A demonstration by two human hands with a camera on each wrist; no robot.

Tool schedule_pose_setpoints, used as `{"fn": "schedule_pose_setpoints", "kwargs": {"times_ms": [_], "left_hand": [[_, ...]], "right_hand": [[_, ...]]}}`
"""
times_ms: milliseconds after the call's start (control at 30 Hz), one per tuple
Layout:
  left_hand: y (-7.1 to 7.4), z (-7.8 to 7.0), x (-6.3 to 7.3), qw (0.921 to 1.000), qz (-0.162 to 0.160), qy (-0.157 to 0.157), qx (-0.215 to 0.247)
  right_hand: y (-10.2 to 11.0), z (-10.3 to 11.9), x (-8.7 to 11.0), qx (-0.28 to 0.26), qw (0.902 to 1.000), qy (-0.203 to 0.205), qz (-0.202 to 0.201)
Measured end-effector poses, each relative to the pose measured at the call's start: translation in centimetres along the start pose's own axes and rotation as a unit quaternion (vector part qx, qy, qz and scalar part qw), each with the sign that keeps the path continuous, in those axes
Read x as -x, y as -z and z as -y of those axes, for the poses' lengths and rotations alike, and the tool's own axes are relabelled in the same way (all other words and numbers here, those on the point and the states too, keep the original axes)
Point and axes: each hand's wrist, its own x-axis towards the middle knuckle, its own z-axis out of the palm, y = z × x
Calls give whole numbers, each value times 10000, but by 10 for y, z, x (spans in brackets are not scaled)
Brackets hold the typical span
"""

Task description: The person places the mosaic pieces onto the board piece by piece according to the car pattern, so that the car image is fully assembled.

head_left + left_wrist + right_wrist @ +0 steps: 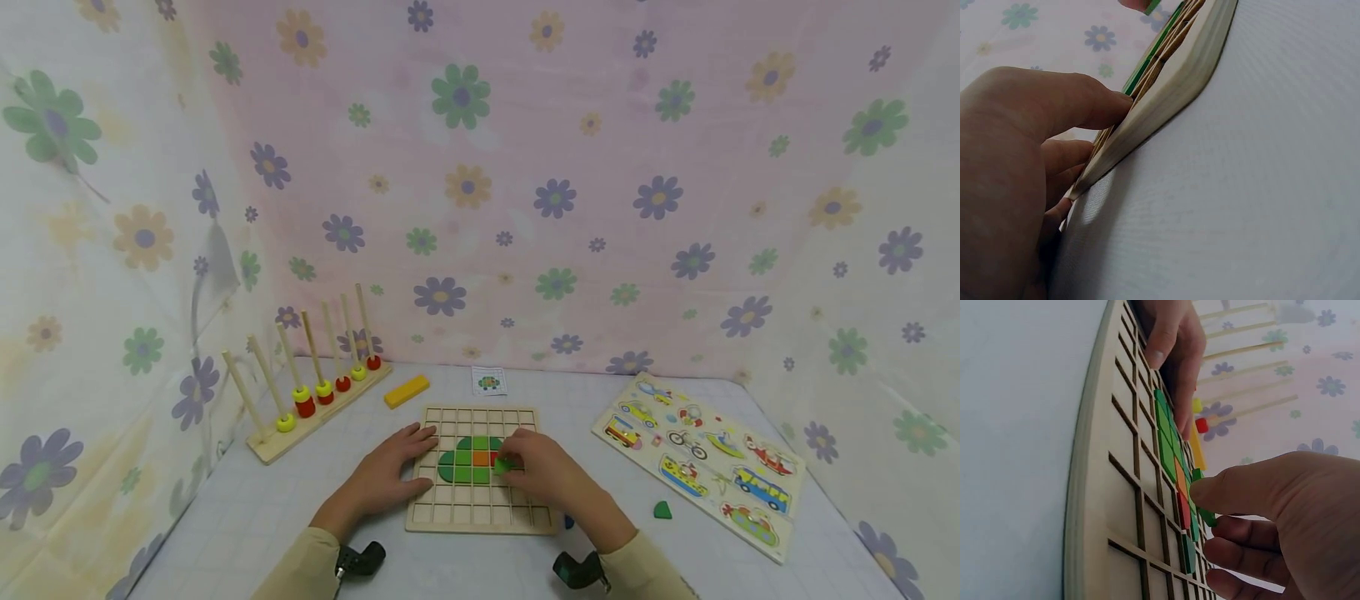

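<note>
A square wooden grid board (480, 527) lies flat, its middle cells filled with green tiles (463, 458), an orange tile (480, 458) and a partly hidden red tile (1184, 511). My left hand (386, 473) rests on the board's left side. The left wrist view shows its thumb (1107, 109) on the rim. Over the right end of the coloured pattern, my right hand (551, 469) pinches a green tile (1207, 516) between thumb and fingers. My fingers cover part of this tile, so its full outline cannot be told.
At the left stands a wooden peg rack (322, 421) with red and yellow beads. Behind the board lie a yellow block (407, 391) and a picture card (489, 382). A vehicle puzzle board (705, 458), a loose green piece (662, 510) and a dark blue piece (569, 522) lie rightward.
</note>
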Motion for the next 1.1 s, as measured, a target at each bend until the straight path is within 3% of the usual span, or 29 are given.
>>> {"fn": "schedule_pose_setpoints", "kwargs": {"times_ms": [400, 1100], "left_hand": [[0, -1, 1, 10000, -5, 19, -47], [0, -1, -1, 10000, -18, -26, -37]], "right_hand": [[-8, 3, 0, 387, 9992, 96, 94], [-10, 0, -1, 293, 9992, 225, 136]]}}
